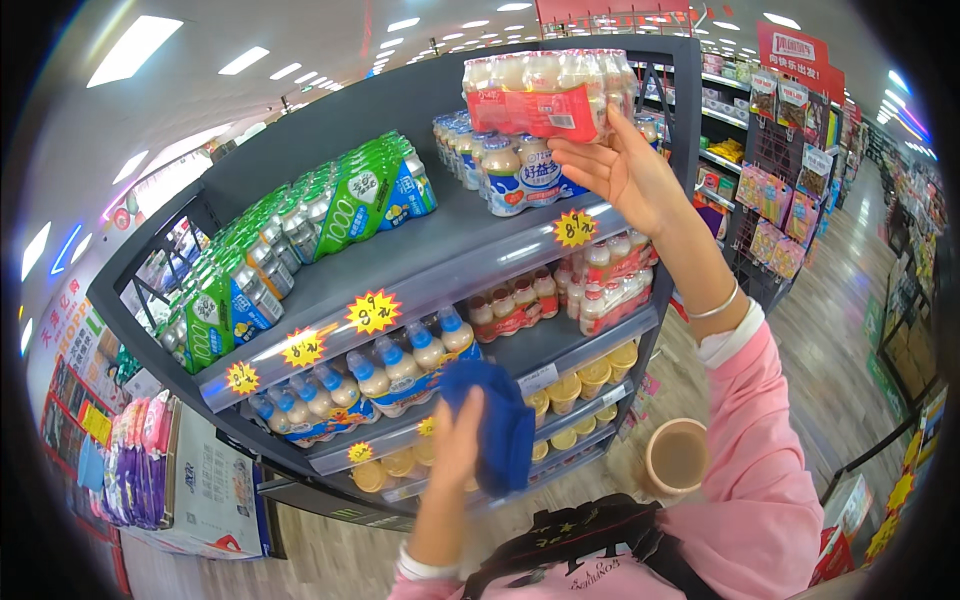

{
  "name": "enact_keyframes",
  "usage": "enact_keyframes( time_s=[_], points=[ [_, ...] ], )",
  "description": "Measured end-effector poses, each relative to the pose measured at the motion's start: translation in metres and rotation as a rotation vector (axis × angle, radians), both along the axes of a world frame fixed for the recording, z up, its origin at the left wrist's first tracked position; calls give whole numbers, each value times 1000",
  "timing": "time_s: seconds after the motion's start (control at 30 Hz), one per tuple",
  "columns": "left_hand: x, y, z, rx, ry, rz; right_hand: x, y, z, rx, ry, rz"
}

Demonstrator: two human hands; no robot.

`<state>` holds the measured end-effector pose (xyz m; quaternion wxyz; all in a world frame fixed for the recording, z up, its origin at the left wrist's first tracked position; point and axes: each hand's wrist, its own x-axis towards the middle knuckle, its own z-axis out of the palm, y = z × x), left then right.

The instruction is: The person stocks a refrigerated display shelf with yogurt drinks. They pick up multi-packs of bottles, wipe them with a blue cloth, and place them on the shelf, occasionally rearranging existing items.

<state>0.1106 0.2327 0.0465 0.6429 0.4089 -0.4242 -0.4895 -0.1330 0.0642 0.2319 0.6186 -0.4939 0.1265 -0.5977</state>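
Observation:
My right hand (pixel 630 172) reaches to the top shelf, its thumb against the right end of a red shrink-wrapped pack of small drink bottles (pixel 530 108). Its fingers stretch along the pack's lower edge. Just below and behind that pack stand blue-and-white packs of similar bottles (pixel 515 180). A folded dark blue cloth (pixel 505 430) is gripped in my left hand (pixel 457 440), which is blurred and held low in front of the lower shelves. Part of the left fingers is hidden by the cloth.
Green packs of cans (pixel 350 210) fill the left of the top shelf (pixel 400 255). Lower shelves hold blue-capped bottles (pixel 425 350), red bottle packs (pixel 515 305) and yellow-lidded tubs (pixel 595 370). A round bin (pixel 677 455) stands on the floor at right, and a cardboard box (pixel 215 485) at left.

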Motion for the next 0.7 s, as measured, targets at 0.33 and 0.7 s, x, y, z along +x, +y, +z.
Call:
enact_keyframes(
  time_s=[0.33,0.7],
  points=[
    [-57,-149,243,-1049,-1041,704,-9,-17,-8,62,-205,116],
    [-109,-154,225,-1290,-1138,558,-26,-21,-24,12,-275,206]
  ],
)
